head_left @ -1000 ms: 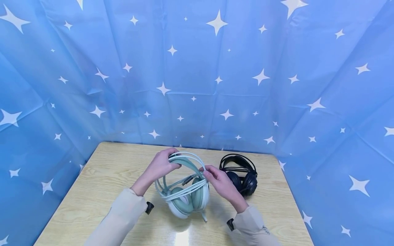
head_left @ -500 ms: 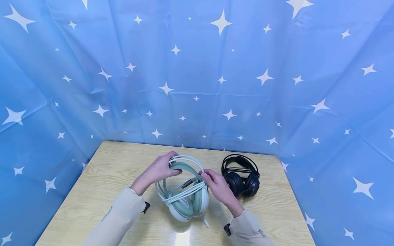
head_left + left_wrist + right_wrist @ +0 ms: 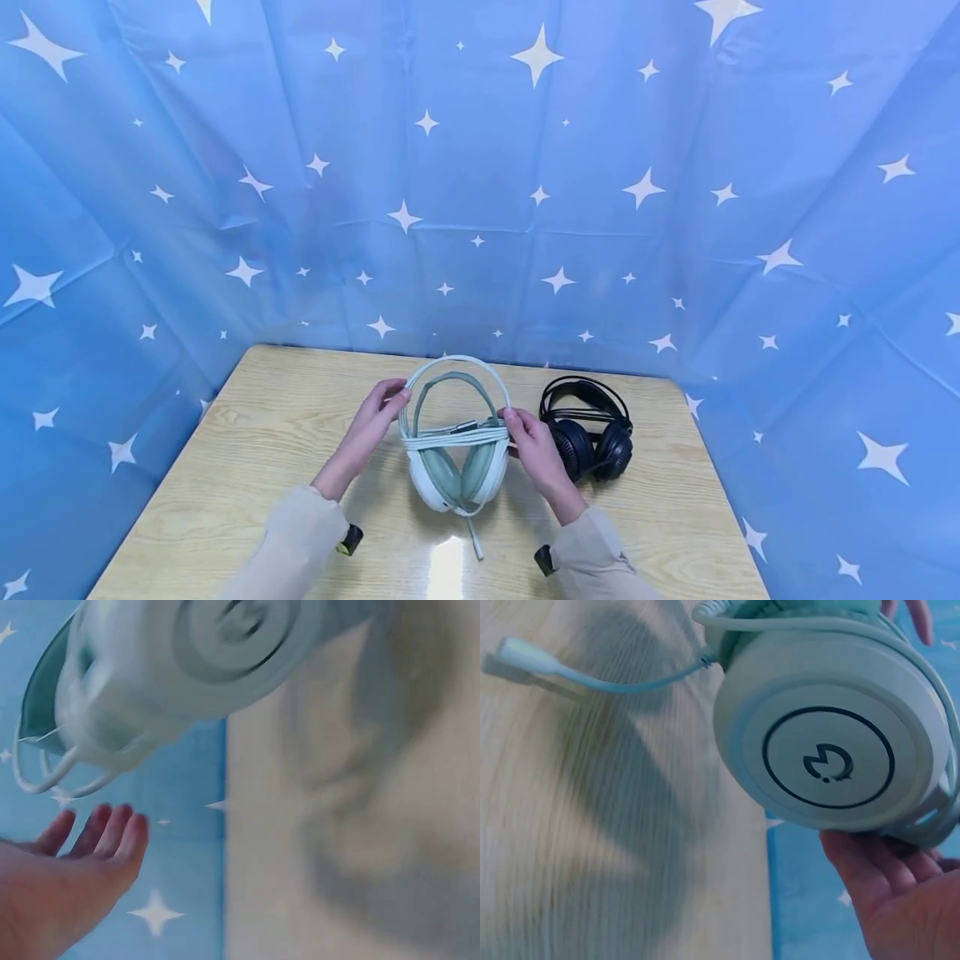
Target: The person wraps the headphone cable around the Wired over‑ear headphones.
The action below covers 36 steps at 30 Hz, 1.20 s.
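A white and mint-green headset (image 3: 477, 471) is held up over the middle of the table, headband on top and ear pads facing me. Its cable (image 3: 450, 440) is wound across between the two cups. The boom microphone (image 3: 622, 686) sticks out below. My right hand (image 3: 538, 454) grips the headset's right side, fingers curled behind the side of the cup and band. At the headband's left side is my left hand (image 3: 375, 421); in the left wrist view its fingers (image 3: 112, 832) are loosely bent, with a gap between them and the headset.
A black headset (image 3: 585, 442) lies on the wooden table (image 3: 247, 433), just right of my right hand. Behind the table hangs a blue curtain (image 3: 480, 200) with white stars. Light glares off the table (image 3: 447, 567) near its front.
The headset has turned from tilted to upright, its cups now side by side. My left hand has let go of the headband's top and moved to its left side. The right hand keeps its grip.
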### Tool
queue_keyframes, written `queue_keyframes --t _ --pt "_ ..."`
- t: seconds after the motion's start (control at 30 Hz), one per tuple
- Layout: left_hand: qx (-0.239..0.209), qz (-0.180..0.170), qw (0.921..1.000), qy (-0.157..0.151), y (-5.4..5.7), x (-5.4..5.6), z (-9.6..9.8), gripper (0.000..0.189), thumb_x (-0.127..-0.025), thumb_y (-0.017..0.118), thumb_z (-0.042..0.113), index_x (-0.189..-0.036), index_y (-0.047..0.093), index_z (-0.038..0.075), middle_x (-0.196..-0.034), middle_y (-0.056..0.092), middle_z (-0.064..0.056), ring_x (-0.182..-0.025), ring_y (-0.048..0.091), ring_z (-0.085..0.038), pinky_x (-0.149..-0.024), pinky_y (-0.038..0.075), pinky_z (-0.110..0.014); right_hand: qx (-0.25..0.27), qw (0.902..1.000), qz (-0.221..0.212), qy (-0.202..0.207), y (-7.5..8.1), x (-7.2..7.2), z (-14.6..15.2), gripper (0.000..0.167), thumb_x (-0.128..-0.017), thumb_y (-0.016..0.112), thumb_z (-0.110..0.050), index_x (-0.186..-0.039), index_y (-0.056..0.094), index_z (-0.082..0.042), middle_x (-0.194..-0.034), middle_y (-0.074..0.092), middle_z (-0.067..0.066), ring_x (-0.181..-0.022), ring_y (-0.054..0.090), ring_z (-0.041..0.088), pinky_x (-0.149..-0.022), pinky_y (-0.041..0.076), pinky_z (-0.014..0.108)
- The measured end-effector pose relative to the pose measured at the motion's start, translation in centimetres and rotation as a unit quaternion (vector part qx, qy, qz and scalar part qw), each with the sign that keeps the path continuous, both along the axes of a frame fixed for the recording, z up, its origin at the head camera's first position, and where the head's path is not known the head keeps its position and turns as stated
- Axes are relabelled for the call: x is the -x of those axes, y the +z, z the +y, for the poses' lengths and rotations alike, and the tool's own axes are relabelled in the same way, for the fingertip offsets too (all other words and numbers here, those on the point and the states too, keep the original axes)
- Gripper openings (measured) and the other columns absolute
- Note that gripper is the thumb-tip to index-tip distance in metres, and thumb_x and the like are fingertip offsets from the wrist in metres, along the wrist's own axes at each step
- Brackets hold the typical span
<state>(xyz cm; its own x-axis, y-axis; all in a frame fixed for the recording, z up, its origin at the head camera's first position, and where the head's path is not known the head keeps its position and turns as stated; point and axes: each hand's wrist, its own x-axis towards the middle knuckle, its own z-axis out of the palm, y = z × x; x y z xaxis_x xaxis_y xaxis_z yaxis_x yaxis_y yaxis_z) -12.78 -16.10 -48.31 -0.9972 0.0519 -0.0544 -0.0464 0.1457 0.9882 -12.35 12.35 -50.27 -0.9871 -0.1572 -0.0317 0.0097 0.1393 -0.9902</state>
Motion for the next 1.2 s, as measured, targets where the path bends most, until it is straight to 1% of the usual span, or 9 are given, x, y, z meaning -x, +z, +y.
queue_keyframes --t 0.1,0.23,0.3,0.4,0.57,0.8,0.97,1.1,1.2 --pt "-0.038 -0.017 0.9988 0.027 -1.5 -0.3 0.0 0.061 -0.108 0.049 0.042 -0.148 0.043 -0.004 -0.145 0.050 -0.025 -0.136 0.050 -0.040 -0.113 0.041 -0.054 0.018 0.9997 -0.012 -0.015 -0.5 0.5 -0.5 0.049 -0.112 0.043 -0.033 -0.131 0.060 0.009 -0.118 0.068 0.023 -0.109 0.068 0.027 -0.089 0.059 0.043" --pt "-0.059 -0.043 0.9966 0.037 -3.2 -0.8 0.2 0.064 -0.108 0.047 0.044 -0.147 0.043 -0.006 -0.143 0.051 -0.028 -0.135 0.051 -0.046 -0.110 0.044 -0.055 0.037 0.9977 -0.040 -0.041 -1.2 1.2 -1.4 0.050 -0.113 0.041 -0.031 -0.131 0.058 0.011 -0.110 0.069 0.015 -0.097 0.066 0.016 -0.084 0.059 0.039" --pt "-0.068 -0.051 0.9956 0.040 -3.8 -1.0 0.4 0.062 -0.108 0.047 0.043 -0.146 0.043 -0.006 -0.142 0.053 -0.028 -0.134 0.051 -0.047 -0.109 0.045 -0.056 0.036 0.9964 -0.055 -0.055 -1.5 1.5 -1.8 0.050 -0.112 0.041 -0.032 -0.130 0.059 0.011 -0.106 0.069 0.010 -0.091 0.065 0.013 -0.081 0.058 0.038" --pt "-0.077 -0.055 0.9943 0.050 -4.5 -1.4 0.5 0.058 -0.110 0.046 0.038 -0.144 0.044 -0.008 -0.140 0.054 -0.029 -0.133 0.051 -0.049 -0.107 0.046 -0.057 0.024 0.9944 -0.072 -0.073 -2.0 1.8 -2.2 0.052 -0.111 0.043 -0.037 -0.128 0.062 0.009 -0.102 0.067 0.008 -0.086 0.064 0.013 -0.077 0.057 0.036" --pt "-0.074 -0.059 0.9932 0.067 -5.4 -1.9 0.2 0.055 -0.110 0.044 0.032 -0.142 0.042 -0.012 -0.143 0.048 -0.036 -0.134 0.048 -0.053 -0.107 0.044 -0.061 0.014 0.9895 -0.107 -0.096 -3.0 2.6 -2.7 0.051 -0.111 0.044 -0.037 -0.126 0.064 0.007 -0.093 0.065 0.005 -0.076 0.062 0.013 -0.071 0.055 0.036" --pt "-0.056 -0.071 0.9923 0.085 -6.5 -2.5 -0.8 0.059 -0.110 0.045 0.036 -0.143 0.041 -0.012 -0.144 0.047 -0.036 -0.134 0.048 -0.053 -0.109 0.043 -0.060 0.023 0.9807 -0.152 -0.121 -4.4 3.6 -2.7 0.047 -0.111 0.043 -0.037 -0.116 0.065 0.005 -0.078 0.058 0.002 -0.064 0.055 0.015 -0.060 0.053 0.031" --pt "-0.052 -0.075 0.9921 0.086 -6.9 -3.0 -1.3 0.061 -0.110 0.045 0.038 -0.145 0.040 -0.012 -0.145 0.047 -0.035 -0.135 0.047 -0.053 -0.109 0.043 -0.059 0.006 0.9754 -0.174 -0.136 -5.7 4.4 -2.5 0.048 -0.110 0.046 -0.039 -0.116 0.066 0.005 -0.077 0.057 0.001 -0.063 0.055 0.012 -0.059 0.053 0.025" --pt "-0.052 -0.081 0.9911 0.091 -7.2 -3.2 -1.6 0.062 -0.109 0.046 0.040 -0.145 0.040 -0.010 -0.145 0.047 -0.033 -0.134 0.048 -0.051 -0.108 0.044 -0.058 -0.002 0.9732 -0.182 -0.140 -6.4 4.9 -2.4 0.047 -0.109 0.047 -0.040 -0.106 0.065 0.003 -0.076 0.055 0.001 -0.060 0.054 0.010 -0.058 0.052 0.022" --pt "-0.050 -0.085 0.9905 0.096 -7.3 -3.4 -1.8 0.061 -0.109 0.046 0.040 -0.145 0.041 -0.009 -0.144 0.048 -0.033 -0.134 0.049 -0.050 -0.108 0.045 -0.057 -0.005 0.9736 -0.183 -0.136 -6.5 5.1 -2.6 0.046 -0.109 0.047 -0.041 -0.099 0.064 0.001 -0.074 0.055 0.001 -0.059 0.054 0.009 -0.056 0.051 0.022"
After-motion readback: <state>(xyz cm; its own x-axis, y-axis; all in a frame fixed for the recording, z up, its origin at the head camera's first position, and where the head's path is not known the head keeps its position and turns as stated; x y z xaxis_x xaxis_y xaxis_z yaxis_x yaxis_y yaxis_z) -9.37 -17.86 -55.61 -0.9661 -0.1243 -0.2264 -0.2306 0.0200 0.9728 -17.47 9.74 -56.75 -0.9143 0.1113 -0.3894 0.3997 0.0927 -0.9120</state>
